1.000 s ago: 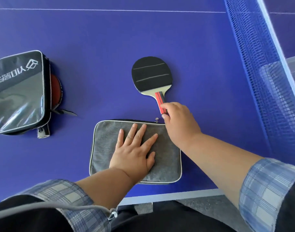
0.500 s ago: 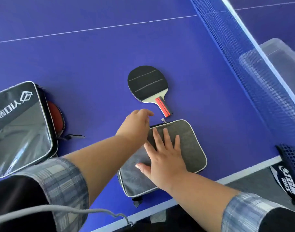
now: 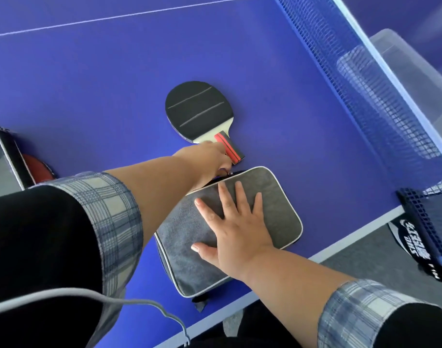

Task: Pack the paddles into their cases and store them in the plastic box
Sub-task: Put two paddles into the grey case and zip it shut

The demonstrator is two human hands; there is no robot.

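A black-faced paddle point(image 3: 197, 109) with a red and black handle lies flat on the blue table, just beyond a grey fabric case point(image 3: 277, 204). My right hand point(image 3: 235, 222) presses flat on the case with its fingers spread. My left hand point(image 3: 207, 162) reaches across to the case's far corner beside the paddle handle, where its curled fingers pinch the zipper pull point(image 3: 227, 171). At the far left, a red paddle point(image 3: 39, 169) sticks out of a black and grey case point(image 3: 4, 169). The clear plastic box point(image 3: 403, 59) stands behind the net at the upper right.
The blue net point(image 3: 365, 84) runs along the right side between the table and the box. Its black clamp point(image 3: 420, 229) hangs off the table's near right corner. The white table edge point(image 3: 340, 249) lies close to the grey case. A grey cable point(image 3: 139, 303) hangs at my chest.
The hands swapped a second ago: my right hand left the corner and now presses the case, while my left hand reached over to the zipper. The view tilted and moved closer.
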